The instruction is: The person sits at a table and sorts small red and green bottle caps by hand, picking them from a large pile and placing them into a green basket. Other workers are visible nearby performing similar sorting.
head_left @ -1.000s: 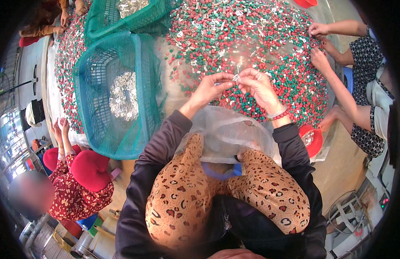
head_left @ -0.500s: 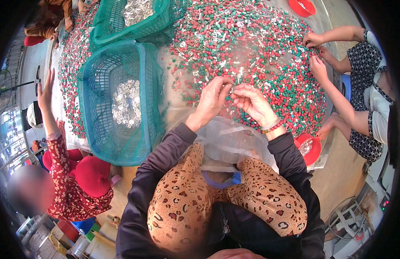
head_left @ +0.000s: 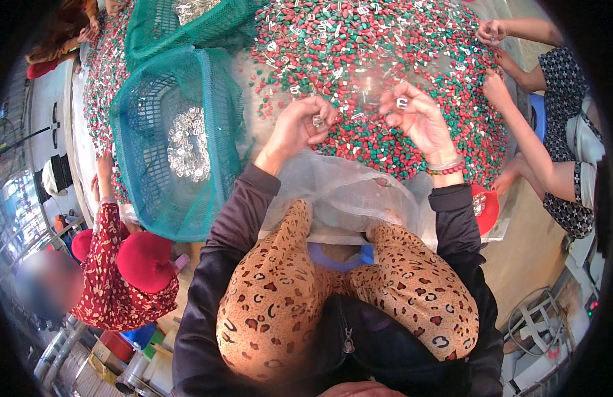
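Observation:
My left hand (head_left: 300, 127) is curled with its palm partly upward, and a small shiny metal buckle (head_left: 317, 121) shows in its fingers. Apart from it to the right, my right hand (head_left: 420, 126) holds another small pale, frame-shaped buckle (head_left: 402, 103) at its fingers. Both hands are above a wide spread of red and green pebble-like pieces (head_left: 359, 142) with many metal buckles scattered among them. Left of my left hand, a blue-green mesh-lined basket (head_left: 131, 165) holds a heap of silvery buckles (head_left: 188, 145).
Behind that basket stands a second netted basket (head_left: 144, 40) with more metal pieces. A red bowl (head_left: 490, 210) sits at the near right. Translucent sheeting (head_left: 346, 182) drapes over my lap. Co-workers' hands (head_left: 495, 86) reach in from the right; a person in a red patterned sleeve (head_left: 108, 231) sits left.
My hands have drawn apart, left hand leftward and right hand rightward and up. The co-worker's raised arm on the left has come down. The whole view has shifted slightly.

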A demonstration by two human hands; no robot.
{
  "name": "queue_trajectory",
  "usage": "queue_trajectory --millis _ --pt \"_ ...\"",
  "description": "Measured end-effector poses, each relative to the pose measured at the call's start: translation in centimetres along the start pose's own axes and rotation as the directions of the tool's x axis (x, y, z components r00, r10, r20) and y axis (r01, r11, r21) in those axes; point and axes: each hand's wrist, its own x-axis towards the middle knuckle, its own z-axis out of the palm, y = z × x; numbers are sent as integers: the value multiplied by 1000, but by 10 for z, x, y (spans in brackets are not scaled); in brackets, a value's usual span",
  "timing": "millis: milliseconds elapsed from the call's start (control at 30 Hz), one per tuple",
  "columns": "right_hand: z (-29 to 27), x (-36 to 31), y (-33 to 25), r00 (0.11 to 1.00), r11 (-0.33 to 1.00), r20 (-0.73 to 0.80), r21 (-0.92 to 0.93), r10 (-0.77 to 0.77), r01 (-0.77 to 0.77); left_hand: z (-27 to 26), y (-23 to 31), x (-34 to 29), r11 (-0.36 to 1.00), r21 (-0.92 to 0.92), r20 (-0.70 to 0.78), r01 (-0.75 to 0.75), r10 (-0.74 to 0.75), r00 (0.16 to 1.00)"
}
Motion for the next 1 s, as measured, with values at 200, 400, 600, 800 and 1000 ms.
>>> queue_trajectory --millis 200,400,600,800,1000 --pt "-22 2 -30 998 985 65 173 -21 9 -35 -20 -6 982 -26 -235 188 -189 953" --pt "-30 11 -12 962 997 -273 78 3 19 -55 -48 44 53 986 -165 157 221 961" --pt "-41 15 20 910 930 -384 -367 -157 5 -66 -47 72 -139 978 -93 156 380 920" --pt "-79 43 47 914 307 -267 -936 -306 -171 -79 -25 50 -153 982 -48 107 347 937" --pt "-75 44 93 1000 -389 -14 -921 -20 -20 -74 -48 46 -169 958 -175 231 292 940"
